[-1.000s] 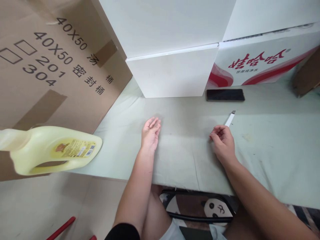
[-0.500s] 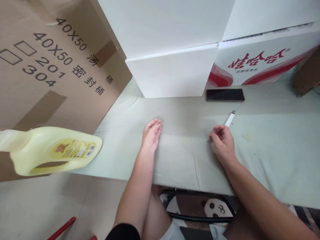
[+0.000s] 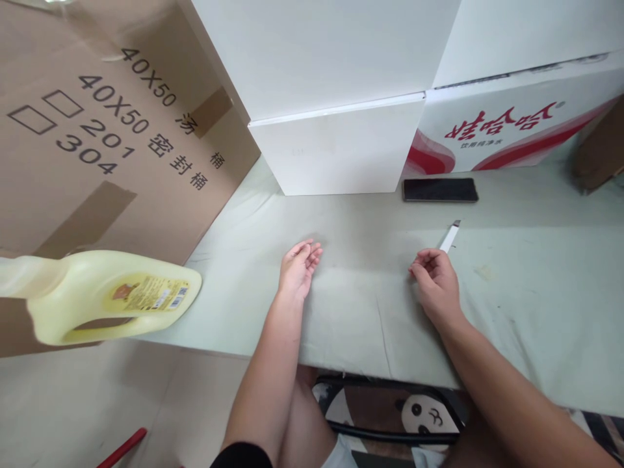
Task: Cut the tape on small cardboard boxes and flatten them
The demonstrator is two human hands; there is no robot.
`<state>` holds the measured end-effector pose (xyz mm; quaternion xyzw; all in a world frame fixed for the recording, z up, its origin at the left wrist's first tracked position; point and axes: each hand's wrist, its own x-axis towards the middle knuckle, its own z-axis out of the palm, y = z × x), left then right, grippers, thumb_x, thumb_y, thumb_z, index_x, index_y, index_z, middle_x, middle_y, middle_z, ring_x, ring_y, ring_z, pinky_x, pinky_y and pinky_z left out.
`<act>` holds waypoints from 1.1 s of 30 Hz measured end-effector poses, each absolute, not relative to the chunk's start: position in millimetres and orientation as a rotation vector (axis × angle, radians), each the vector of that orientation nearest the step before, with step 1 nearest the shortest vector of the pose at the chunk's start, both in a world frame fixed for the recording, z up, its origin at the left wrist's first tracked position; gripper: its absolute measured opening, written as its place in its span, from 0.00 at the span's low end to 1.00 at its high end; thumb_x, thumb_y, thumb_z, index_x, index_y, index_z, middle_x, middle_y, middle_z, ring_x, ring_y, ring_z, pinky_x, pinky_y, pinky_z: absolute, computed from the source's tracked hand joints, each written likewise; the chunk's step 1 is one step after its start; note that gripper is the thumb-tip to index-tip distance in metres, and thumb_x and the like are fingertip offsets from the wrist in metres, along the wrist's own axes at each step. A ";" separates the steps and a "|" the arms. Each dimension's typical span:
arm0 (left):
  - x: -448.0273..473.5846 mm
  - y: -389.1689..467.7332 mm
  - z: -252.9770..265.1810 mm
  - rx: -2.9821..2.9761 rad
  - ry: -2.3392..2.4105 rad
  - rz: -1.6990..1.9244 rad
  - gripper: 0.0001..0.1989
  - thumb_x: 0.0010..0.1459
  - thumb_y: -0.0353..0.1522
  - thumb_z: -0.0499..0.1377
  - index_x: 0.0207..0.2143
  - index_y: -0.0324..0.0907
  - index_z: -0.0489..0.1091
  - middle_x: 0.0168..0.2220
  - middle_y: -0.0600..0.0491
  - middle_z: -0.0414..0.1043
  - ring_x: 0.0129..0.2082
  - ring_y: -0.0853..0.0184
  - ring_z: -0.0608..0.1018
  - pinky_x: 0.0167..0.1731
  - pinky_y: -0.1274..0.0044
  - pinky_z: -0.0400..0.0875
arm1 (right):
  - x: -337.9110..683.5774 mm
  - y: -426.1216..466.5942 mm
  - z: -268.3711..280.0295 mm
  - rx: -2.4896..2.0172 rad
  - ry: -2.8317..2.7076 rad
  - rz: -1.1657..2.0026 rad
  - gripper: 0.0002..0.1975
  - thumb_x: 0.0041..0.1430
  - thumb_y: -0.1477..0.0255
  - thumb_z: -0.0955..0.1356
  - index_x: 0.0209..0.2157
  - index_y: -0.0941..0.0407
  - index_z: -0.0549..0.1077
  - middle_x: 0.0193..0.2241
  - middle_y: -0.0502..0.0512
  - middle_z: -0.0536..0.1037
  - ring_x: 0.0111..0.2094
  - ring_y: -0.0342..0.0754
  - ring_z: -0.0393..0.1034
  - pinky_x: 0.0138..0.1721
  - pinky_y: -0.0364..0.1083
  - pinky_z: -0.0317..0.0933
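Note:
My left hand [image 3: 298, 270] rests on the pale green cloth [image 3: 346, 305], palm turned inward. Its fingers are loosely bent and a little apart, with nothing in them. To the right, my right hand [image 3: 436, 279] also rests on the cloth. Its fingers curl in toward the thumb, and I see nothing held there. Just beyond its knuckles lies a slim white tool [image 3: 450, 236] with a slanted metal tip. The tool's near end is hidden behind the hand, and I cannot tell whether they touch. A black phone [image 3: 440, 190] lies farther back.
White boxes [image 3: 336, 153] stand along the back, beside a red-and-white carton [image 3: 487, 140]. A large brown cardboard box [image 3: 160, 188] and a pale yellow jug [image 3: 112, 286] with a handle are at the left. Below the table's front edge is a panda-print seat [image 3: 380, 413].
The view has shifted slightly, so everything sits a little lower in it. My left hand's fingers have opened slightly apart. My right hand keeps its curled pose.

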<state>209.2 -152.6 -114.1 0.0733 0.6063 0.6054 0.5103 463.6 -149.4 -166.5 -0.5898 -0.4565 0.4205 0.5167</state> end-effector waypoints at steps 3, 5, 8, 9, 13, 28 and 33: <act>208.5 -151.3 -115.2 0.181 1.440 1.485 0.17 0.53 0.14 0.56 0.39 0.39 0.74 0.40 0.48 0.82 0.32 0.72 0.82 0.34 0.81 0.74 | 463.6 -148.9 -167.6 -1.411 -1.094 1.013 0.15 0.46 0.65 0.69 0.37 0.52 0.68 0.29 0.49 0.71 0.31 0.47 0.65 0.36 0.49 0.61; 208.4 -150.6 -115.7 0.184 1.417 1.503 0.25 0.45 0.10 0.51 0.39 0.41 0.74 0.42 0.50 0.81 0.34 0.72 0.82 0.38 0.81 0.74 | 463.9 -148.4 -168.6 -1.406 -1.091 1.018 0.14 0.46 0.65 0.70 0.36 0.52 0.68 0.29 0.49 0.71 0.31 0.47 0.65 0.36 0.49 0.61; 209.3 -150.8 -115.3 0.186 1.395 1.526 0.28 0.35 0.11 0.47 0.35 0.41 0.73 0.40 0.52 0.79 0.35 0.74 0.81 0.38 0.82 0.73 | 464.2 -148.1 -170.4 -1.396 -1.100 1.009 0.14 0.47 0.66 0.70 0.37 0.52 0.68 0.29 0.49 0.71 0.31 0.47 0.65 0.36 0.48 0.61; 209.8 -151.2 -114.7 0.187 1.393 1.534 0.28 0.33 0.11 0.47 0.33 0.40 0.72 0.39 0.53 0.79 0.34 0.74 0.80 0.37 0.83 0.73 | 464.3 -148.1 -171.0 -1.391 -1.105 1.005 0.13 0.47 0.67 0.70 0.37 0.52 0.68 0.29 0.49 0.72 0.31 0.46 0.66 0.36 0.48 0.61; 211.3 -153.3 -111.0 0.193 1.385 1.559 0.24 0.31 0.14 0.46 0.29 0.40 0.71 0.35 0.55 0.77 0.29 0.76 0.77 0.29 0.85 0.69 | 464.2 -148.4 -172.5 -1.378 -1.114 1.000 0.13 0.48 0.67 0.70 0.37 0.52 0.68 0.29 0.49 0.72 0.31 0.46 0.66 0.35 0.48 0.61; 210.5 -151.3 -111.4 0.142 1.397 1.503 0.09 0.67 0.23 0.55 0.35 0.38 0.73 0.32 0.48 0.81 0.27 0.73 0.81 0.30 0.83 0.73 | 464.9 -148.2 -170.5 -1.385 -1.106 1.009 0.13 0.47 0.67 0.70 0.37 0.52 0.68 0.29 0.49 0.71 0.31 0.47 0.66 0.36 0.49 0.61; 209.8 -152.8 -111.9 0.161 1.408 1.530 0.09 0.61 0.18 0.61 0.37 0.39 0.73 0.33 0.52 0.81 0.29 0.76 0.81 0.32 0.85 0.73 | 465.7 -148.4 -170.5 -1.389 -1.115 1.004 0.13 0.47 0.67 0.70 0.37 0.52 0.68 0.29 0.49 0.71 0.32 0.47 0.66 0.37 0.49 0.62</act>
